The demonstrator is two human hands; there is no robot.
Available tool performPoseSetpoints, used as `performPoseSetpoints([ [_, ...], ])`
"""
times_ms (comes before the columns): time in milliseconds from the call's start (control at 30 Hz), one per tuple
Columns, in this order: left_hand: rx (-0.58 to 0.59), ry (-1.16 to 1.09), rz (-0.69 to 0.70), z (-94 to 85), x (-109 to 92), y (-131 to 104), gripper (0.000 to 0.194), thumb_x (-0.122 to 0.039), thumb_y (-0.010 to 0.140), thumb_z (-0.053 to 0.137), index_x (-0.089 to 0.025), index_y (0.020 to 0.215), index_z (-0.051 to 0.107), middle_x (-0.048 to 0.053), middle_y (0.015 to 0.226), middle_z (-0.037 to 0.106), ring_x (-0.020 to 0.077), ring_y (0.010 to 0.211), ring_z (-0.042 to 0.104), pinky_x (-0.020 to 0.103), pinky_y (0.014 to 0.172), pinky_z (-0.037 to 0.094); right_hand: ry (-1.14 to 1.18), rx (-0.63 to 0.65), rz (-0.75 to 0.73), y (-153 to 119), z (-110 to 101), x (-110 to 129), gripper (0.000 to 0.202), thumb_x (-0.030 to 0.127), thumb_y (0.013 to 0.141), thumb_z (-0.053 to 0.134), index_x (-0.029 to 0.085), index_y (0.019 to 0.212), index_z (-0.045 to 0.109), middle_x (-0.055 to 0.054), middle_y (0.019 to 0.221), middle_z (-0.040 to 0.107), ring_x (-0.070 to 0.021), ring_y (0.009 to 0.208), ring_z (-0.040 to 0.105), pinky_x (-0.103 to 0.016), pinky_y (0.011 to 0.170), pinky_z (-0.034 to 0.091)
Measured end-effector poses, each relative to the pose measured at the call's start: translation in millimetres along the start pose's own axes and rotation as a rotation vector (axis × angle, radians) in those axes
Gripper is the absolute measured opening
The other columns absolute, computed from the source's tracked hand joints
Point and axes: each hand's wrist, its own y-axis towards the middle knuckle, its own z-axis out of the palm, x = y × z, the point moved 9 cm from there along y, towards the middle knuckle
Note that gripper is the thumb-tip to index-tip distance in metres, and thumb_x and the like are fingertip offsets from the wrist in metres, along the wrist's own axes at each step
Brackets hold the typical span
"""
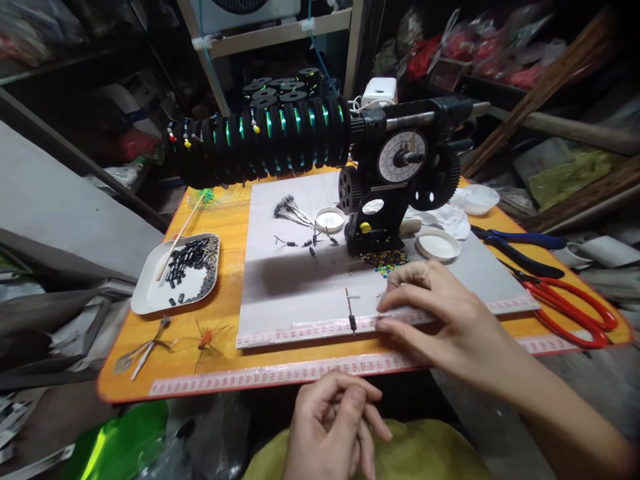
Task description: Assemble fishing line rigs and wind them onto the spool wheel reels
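Note:
Over the front edge of the white board [300, 293], my right hand [435, 310] has its thumb and index finger around something tiny that I cannot make out. Just left of those fingertips a small black part with a thin stem [353, 323] lies across the measuring tape. My left hand [336, 423] is held below the table's front edge, its fingers curled together; whether anything is inside is hidden. Beyond the right hand lies a pile of small coloured beads [387, 260], at the foot of a black winding machine [385, 200] with spools of line.
At the left stands a white tray [145, 287] of black and grey parts. Red-handled scissors [575, 313] and blue-black pliers [525, 240] lie at the right. Two shallow white dishes [438, 245] [330, 219] and several small black assemblies [291, 244] are on the board.

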Motion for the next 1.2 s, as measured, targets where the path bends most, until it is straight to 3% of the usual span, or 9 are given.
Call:
performPoseSetpoints([
  [233,-0.022,0.054,0.046,-2.3,5.9,2.5,0.046,-0.058,0.080,0.069,-0.011,0.080,0.066,0.005,0.057,0.068,0.0017,0.032,0.045,0.013,0.034,0.025,-0.136,-0.188,-0.015,1.9,-5.8,-3.7,0.009,0.020,0.090,0.061,0.018,0.089,0.070,-0.011,0.097,0.062,-0.0261,0.099,0.054,-0.042,0.086,0.047],
  [333,-0.044,0.082,0.071,-3.0,8.3,2.7,0.046,-0.058,0.082,0.066,-0.012,0.078,0.065,0.004,0.057,0.067,0.0014,0.032,0.045,0.012,0.034,0.025,0.247,-0.059,0.154,-3.3,3.5,-1.0,0.020,0.026,0.095,0.055,0.023,0.111,0.067,-0.009,0.103,0.065,-0.0210,0.094,0.062,-0.035,0.081,0.052],
  [467,-0.047,0.167,0.127,1.5,7.8,1.0,0.048,-0.059,0.084,0.062,-0.014,0.072,0.061,0.002,0.055,0.061,0.0020,0.033,0.044,0.012,0.034,0.029,1.033,0.412,0.525,-27.8,57.3,24.8,0.032,0.044,0.097,0.051,0.022,0.118,0.058,-0.002,0.080,0.065,-0.0101,0.058,0.061,-0.021,0.052,0.049],
  [633,-0.008,0.345,0.129,-0.1,0.7,-0.1,0.049,-0.059,0.090,0.052,-0.013,0.075,0.063,0.005,0.058,0.064,0.0051,0.034,0.050,0.013,0.034,0.031,1.295,0.349,0.629,-24.7,68.6,24.5,0.028,0.044,0.095,0.056,0.017,0.090,0.057,0.004,0.065,0.053,-0.0027,0.045,0.044,-0.015,0.043,0.035],
  [767,0.045,0.599,0.223,-2.3,-42.3,1.0,0.044,-0.050,0.097,0.045,-0.015,0.103,0.071,0.003,0.057,0.062,0.0049,0.033,0.049,0.014,0.035,0.033,0.973,0.285,0.514,-15.0,59.2,8.4,0.026,0.042,0.097,0.052,0.018,0.100,0.062,0.002,0.069,0.058,-0.0071,0.051,0.051,-0.019,0.049,0.042],
  [867,-0.123,0.597,0.413,-9.9,-106.7,6.1,0.041,-0.043,0.099,0.045,-0.020,0.129,0.060,-0.001,0.060,0.062,0.0051,0.037,0.046,0.016,0.038,0.036,0.521,0.164,0.285,-3.7,40.3,8.3,0.020,0.032,0.098,0.050,0.020,0.106,0.064,-0.002,0.079,0.067,-0.0140,0.069,0.063,-0.026,0.065,0.050],
  [1000,-0.322,0.551,0.781,-4.9,-190.2,19.2,0.043,-0.039,0.092,0.060,-0.025,0.132,0.054,-0.001,0.083,0.061,0.0048,0.046,0.045,0.018,0.041,0.035,0.140,-0.061,0.008,4.8,21.4,24.6,0.018,0.019,0.096,0.050,0.019,0.107,0.064,-0.006,0.090,0.070,-0.0191,0.081,0.064,-0.031,0.071,0.051],
  [1100,-0.249,0.749,0.754,12.4,-204.3,46.8,0.030,-0.038,0.090,0.063,-0.020,0.114,0.065,-0.001,0.077,0.058,0.0088,0.055,0.048,0.021,0.051,0.038,0.011,-0.092,-0.067,6.9,22.2,29.2,0.018,0.016,0.095,0.051,0.018,0.107,0.064,-0.007,0.092,0.070,-0.0206,0.084,0.062,-0.034,0.072,0.051],
  [1200,-0.265,0.843,0.903,20.1,-206.1,40.7,0.015,-0.029,0.091,0.061,-0.017,0.083,0.067,0.002,0.078,0.058,0.0145,0.075,0.055,0.026,0.070,0.044,-0.101,-0.124,-0.087,6.2,21.1,26.9,0.021,0.017,0.095,0.051,0.017,0.111,0.064,-0.010,0.100,0.069,-0.0230,0.090,0.061,-0.038,0.077,0.052],
])
